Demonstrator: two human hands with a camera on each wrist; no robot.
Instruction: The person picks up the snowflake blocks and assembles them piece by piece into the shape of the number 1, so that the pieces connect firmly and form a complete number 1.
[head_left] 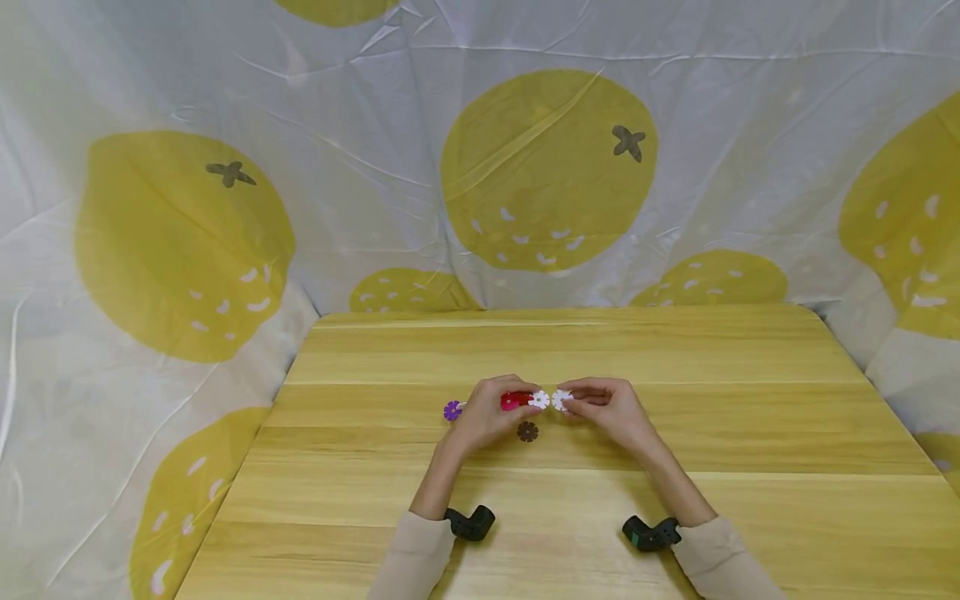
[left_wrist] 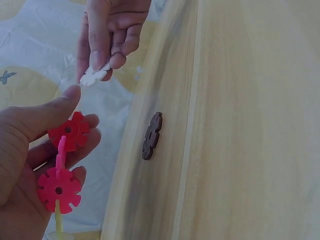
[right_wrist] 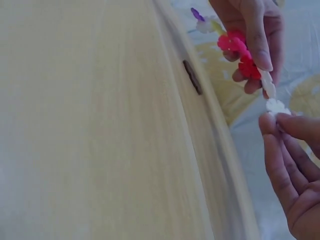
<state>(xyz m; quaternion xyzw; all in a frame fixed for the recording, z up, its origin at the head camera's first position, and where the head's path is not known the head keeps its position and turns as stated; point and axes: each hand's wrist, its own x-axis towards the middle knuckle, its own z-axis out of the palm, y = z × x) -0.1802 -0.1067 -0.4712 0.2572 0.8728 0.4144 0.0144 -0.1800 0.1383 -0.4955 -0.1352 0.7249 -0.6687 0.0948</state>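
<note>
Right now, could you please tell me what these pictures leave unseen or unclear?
- Head: part of the chain, behind the left hand.
- Left wrist: the purple disc, apparently past the bottom edge.
- Right wrist: part of the right hand, cut off by the right edge.
- Right wrist: the brown disc, its face turned nearly edge-on.

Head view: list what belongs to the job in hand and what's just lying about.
In use:
disc chain, held in the left hand
single white disc, pinched in the right hand

Lying about:
brown disc, loose on the table, possibly for later
patterned cloth, background
</note>
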